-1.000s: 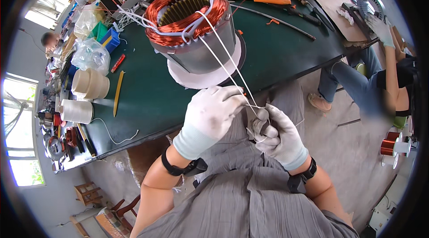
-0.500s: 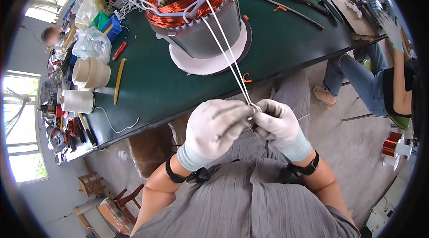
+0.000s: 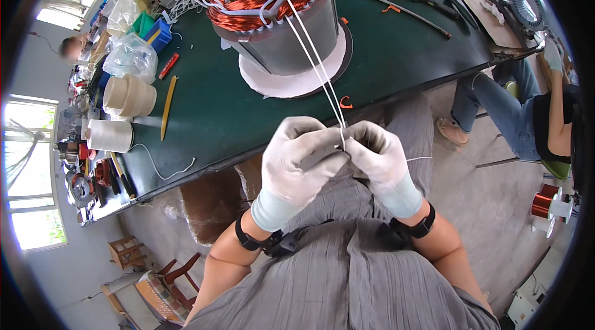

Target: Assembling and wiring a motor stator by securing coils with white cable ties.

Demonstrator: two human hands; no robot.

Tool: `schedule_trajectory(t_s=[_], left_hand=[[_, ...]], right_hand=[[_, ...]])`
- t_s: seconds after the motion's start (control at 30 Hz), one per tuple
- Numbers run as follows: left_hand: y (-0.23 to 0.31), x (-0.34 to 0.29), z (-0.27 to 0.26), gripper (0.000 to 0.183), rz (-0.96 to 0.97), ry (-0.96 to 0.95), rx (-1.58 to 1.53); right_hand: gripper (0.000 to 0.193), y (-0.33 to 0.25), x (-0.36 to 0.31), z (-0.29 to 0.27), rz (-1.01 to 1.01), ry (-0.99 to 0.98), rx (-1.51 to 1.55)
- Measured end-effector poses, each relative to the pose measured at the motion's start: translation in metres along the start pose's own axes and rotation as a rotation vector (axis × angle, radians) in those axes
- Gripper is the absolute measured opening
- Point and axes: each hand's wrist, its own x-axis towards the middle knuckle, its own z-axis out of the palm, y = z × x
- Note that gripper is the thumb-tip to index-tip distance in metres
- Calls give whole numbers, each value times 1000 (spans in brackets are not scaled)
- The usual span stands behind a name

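Fingers pinched tight mid-frame, my left hand and right hand grip two white cord strands from one copper-wound stator, upper centre.

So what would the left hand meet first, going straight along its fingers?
Just past the white cord at the left hand's fingertips, probably the right hand's thumb and fingers; depth is unclear.

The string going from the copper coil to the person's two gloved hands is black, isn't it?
Not black: the head view shows the string is white. It does run from the copper coil to both gloved hands, the left hand and the right hand.
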Motion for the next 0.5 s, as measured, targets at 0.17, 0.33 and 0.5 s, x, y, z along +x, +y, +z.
schedule_trajectory(t_s=[0.17, 0.33, 0.5], left_hand=[[-11, -7, -6, 21, 161, -133, 49], [-16, 7, -4, 9, 142, -47, -64], [-38, 50, 22, 46, 490, -173, 579]], right_hand=[[15, 19, -36, -30, -612, -129, -929], [20, 13, -64, -65, -443, -47, -818], [22, 5, -56, -59, -394, 36, -832]])
